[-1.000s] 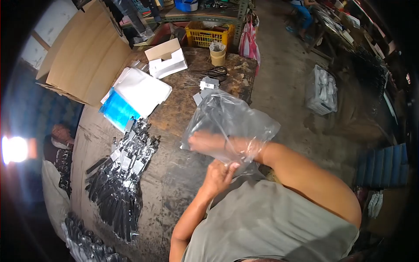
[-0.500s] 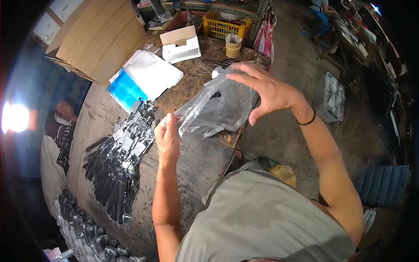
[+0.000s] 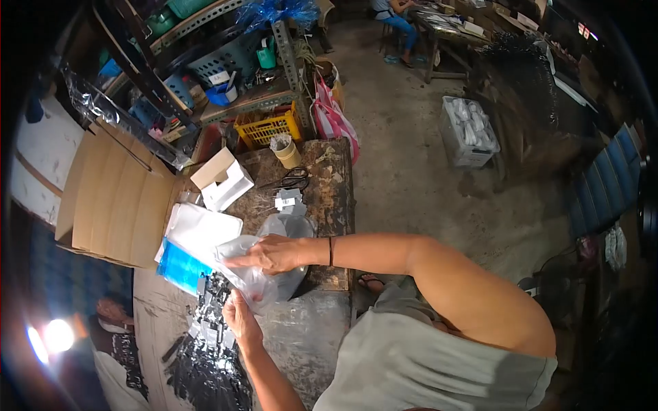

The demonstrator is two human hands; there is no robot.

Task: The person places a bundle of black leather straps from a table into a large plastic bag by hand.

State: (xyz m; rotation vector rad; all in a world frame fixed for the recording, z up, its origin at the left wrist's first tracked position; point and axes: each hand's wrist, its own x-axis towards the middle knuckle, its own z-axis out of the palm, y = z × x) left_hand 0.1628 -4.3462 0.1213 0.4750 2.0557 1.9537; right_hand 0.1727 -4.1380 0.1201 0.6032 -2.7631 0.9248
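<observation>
A clear plastic bag is spread above the worktable between my hands. My left hand is closed, with thumb and fingers pinching the bag's near edge. Across the bag's upper edge lies my right hand, index finger stretched left along the film and the other fingers curled on it; part of its grip is hidden. Just left of and below my left hand, black strips in shiny wrapping with grey tags lie fanned out. White sheets and a blue plastic sheet lie beyond the hands.
An open white box, a tan cup, black scissors and grey tags are on the table. Cardboard stands left. A yellow crate is behind; a clear bin sits on the floor. Another person sits far off.
My right hand has moved left across the bag, from spread fingers to a pointing, partly curled shape. The bag has shifted toward the blue sheet. My view has swung to show more shelving.
</observation>
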